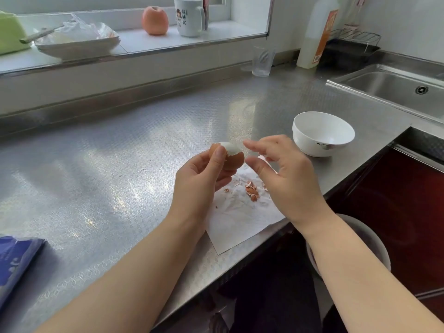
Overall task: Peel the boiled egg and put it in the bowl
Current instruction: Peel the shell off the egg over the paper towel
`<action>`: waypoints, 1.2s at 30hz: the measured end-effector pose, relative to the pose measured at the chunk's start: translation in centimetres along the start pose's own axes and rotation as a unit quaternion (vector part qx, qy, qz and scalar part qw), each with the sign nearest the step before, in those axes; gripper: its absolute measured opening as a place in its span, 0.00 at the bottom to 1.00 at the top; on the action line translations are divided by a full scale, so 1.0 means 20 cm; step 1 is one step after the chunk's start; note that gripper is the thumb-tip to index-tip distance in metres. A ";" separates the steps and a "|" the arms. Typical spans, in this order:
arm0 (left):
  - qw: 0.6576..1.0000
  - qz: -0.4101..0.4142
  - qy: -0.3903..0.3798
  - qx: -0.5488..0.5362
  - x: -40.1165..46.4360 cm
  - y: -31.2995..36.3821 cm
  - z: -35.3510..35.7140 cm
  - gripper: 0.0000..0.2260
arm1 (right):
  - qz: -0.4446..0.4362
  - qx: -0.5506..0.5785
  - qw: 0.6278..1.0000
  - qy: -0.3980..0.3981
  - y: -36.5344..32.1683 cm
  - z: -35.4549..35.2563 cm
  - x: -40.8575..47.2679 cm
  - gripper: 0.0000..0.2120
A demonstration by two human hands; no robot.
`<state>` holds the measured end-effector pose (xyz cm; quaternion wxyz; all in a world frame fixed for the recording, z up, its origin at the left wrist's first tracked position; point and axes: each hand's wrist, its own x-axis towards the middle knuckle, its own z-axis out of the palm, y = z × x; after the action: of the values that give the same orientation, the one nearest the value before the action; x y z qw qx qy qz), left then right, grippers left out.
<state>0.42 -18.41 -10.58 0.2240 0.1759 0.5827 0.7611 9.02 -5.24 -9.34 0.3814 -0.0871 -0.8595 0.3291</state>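
- Nearest to us, a blue plastic packet lies at the counter's near left corner, well clear of the action.
- On the patterned stainless-steel counter, a white paper sheet overhangs the front edge, brown shell fragments scattered on it.
- Above that sheet, the left hand cups the brown boiled egg, thumb pressed on its side; white shows at the top where shell is gone, and the lower half is in shell.
- The egg's long axis looks roughly upright, tilted a little away, bare end up.
- The right hand hovers just right of the egg, empty, thumb and forefinger parted in a narrow pinch aimed at the shell's torn edge. That's the hand placed for the next strip, I'd say.
- Beyond the right hand, the white ceramic bowl stands empty, near, nothing between it and the egg.
- Further back: a clear ribbed glass, the steel sink to the right.
- Peeling's early; plenty of shell left.
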 end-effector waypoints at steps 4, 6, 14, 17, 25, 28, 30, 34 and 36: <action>0.999 -0.013 -0.002 -0.033 -0.01 0.00 0.00 0.16 | -0.057 -0.053 0.997 0.019 -0.01 0.03 0.00 0.11; 0.999 -0.016 -0.016 -0.039 0.00 0.01 0.00 0.20 | -0.049 -0.036 0.997 0.038 -0.01 0.04 0.00 0.08; 0.999 -0.007 -0.038 -0.007 0.00 0.01 -0.01 0.25 | 0.030 -0.007 0.999 0.008 -0.02 0.02 0.02 0.05; 0.999 0.000 -0.042 0.001 0.00 0.01 -0.01 0.24 | 0.055 0.017 0.998 -0.004 -0.02 0.01 0.03 0.05; 0.996 -0.018 -0.083 -0.029 0.00 0.02 0.00 0.22 | 0.083 0.107 0.990 0.031 -0.04 0.04 0.01 0.03; 0.995 -0.024 -0.094 -0.036 0.00 0.02 0.01 0.21 | 0.116 0.139 0.981 0.067 -0.05 0.07 0.01 0.04; 0.994 -0.027 -0.093 -0.044 -0.01 0.02 0.01 0.22 | 0.148 0.180 0.968 0.096 -0.06 0.08 0.02 0.05; 0.995 -0.032 -0.066 -0.064 0.00 0.03 0.00 0.19 | 0.196 0.206 0.949 0.136 -0.03 0.03 0.04 0.05; 0.995 -0.037 -0.053 -0.073 0.00 0.02 -0.01 0.16 | 0.181 0.138 0.973 0.047 -0.01 0.01 0.02 0.07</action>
<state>0.29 -18.62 -10.16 0.2949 0.1780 0.5192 0.7822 8.66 -5.34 -9.01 0.3636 -0.2030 -0.7571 0.5035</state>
